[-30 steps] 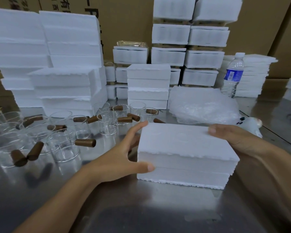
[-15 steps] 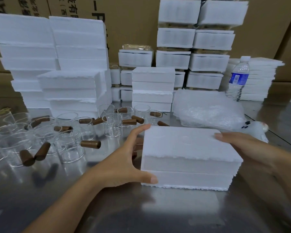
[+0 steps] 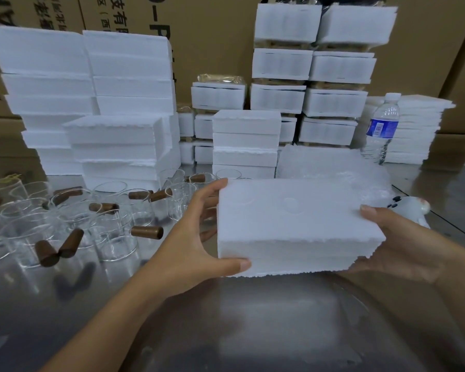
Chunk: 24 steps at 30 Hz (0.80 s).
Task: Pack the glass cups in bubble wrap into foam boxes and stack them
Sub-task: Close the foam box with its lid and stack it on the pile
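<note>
In the head view, a closed foam box (image 3: 293,224) sits just right of centre, held between both hands. Going by the pale reflection beneath it, it appears to be lifted just clear of the steel table (image 3: 253,331). The left hand (image 3: 193,245) clamps the box's 9 o'clock end, with the thumb pressed on the near face and the other fingers (image 3: 215,187) reaching round the far corner. The right hand (image 3: 403,245) grips the 3 o'clock end with the thumb on the top edge. Its other fingers are hidden under or behind the foam, so I cannot tell how they lie. The lid is on, and whether wrapped cups are inside cannot be seen.

At 9 o'clock from the box stand many bare glass cups (image 3: 118,226) with brown handles, none of them wrapped. A heap of bubble wrap (image 3: 333,167) lies at 1 o'clock. Straight ahead at 12 o'clock is a short stack of boxes (image 3: 246,143), with taller stacks (image 3: 129,103) at 10 o'clock. A water bottle (image 3: 381,127) stands at 2 o'clock.

The step in hand looks like the stacking, since the box is closed and held up at both ends. The next move calls for keeping it level, with even pressure from both hands so the lid does not slip. It should then be set squarely on a stack, and the short one at 12 o'clock is the nearest and lowest. A hard squeeze could crumble the ragged foam edges.
</note>
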Each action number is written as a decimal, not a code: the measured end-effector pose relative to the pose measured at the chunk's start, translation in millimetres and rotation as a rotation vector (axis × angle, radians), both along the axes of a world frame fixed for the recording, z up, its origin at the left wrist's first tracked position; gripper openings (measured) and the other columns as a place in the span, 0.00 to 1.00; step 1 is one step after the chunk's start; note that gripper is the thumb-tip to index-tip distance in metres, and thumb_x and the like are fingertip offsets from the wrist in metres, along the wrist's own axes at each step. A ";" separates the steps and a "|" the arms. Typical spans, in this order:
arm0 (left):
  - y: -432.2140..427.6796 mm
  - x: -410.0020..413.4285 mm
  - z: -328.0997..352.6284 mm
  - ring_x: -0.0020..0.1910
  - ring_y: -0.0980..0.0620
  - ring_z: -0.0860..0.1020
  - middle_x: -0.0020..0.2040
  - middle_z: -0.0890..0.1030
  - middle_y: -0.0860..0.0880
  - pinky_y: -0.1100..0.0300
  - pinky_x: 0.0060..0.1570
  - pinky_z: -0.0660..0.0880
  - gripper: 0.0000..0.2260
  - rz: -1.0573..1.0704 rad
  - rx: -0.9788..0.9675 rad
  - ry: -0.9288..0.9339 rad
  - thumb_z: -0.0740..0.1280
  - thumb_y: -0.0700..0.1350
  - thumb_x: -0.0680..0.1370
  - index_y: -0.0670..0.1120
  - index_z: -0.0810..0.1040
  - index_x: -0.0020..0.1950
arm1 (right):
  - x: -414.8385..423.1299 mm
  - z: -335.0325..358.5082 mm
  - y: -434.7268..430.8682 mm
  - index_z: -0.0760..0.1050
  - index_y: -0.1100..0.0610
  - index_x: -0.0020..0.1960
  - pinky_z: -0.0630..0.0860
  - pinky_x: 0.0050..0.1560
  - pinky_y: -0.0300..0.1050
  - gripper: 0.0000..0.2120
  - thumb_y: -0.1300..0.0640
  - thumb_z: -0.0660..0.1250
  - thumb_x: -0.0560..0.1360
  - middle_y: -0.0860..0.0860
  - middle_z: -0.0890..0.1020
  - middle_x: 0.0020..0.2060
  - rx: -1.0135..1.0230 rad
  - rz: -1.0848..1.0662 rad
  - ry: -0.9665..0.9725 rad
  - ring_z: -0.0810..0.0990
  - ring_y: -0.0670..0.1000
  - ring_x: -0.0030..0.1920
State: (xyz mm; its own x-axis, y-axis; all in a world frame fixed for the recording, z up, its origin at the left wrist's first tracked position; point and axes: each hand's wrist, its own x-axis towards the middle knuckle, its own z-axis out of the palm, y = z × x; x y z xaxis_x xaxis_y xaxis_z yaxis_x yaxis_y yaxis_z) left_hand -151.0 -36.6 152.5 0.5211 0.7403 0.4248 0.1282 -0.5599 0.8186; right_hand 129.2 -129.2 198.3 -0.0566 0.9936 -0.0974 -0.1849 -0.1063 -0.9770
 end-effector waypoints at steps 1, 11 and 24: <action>-0.4 0.4 0.2 0.61 0.72 0.68 0.60 0.69 0.73 0.76 0.55 0.71 0.47 0.007 0.012 0.003 0.80 0.51 0.58 0.73 0.57 0.67 | 2.6 -1.3 -1.1 0.85 0.50 0.40 0.81 0.34 0.52 0.25 0.47 0.84 0.44 0.52 0.86 0.43 0.003 0.059 -0.029 0.85 0.53 0.40; 4.8 1.3 -4.3 0.61 0.69 0.71 0.58 0.71 0.70 0.79 0.50 0.68 0.47 0.023 0.039 0.015 0.79 0.55 0.57 0.71 0.57 0.69 | -1.9 -11.3 14.1 0.85 0.51 0.41 0.80 0.35 0.49 0.12 0.50 0.70 0.61 0.54 0.85 0.45 -0.067 -0.046 0.065 0.84 0.52 0.40; 7.5 11.0 -15.2 0.67 0.73 0.62 0.71 0.59 0.73 0.70 0.62 0.67 0.55 -0.064 -0.098 0.075 0.76 0.67 0.58 0.75 0.37 0.69 | 1.7 -6.2 9.3 0.85 0.53 0.38 0.79 0.30 0.49 0.12 0.50 0.66 0.61 0.53 0.85 0.39 -0.033 -0.203 0.143 0.84 0.52 0.34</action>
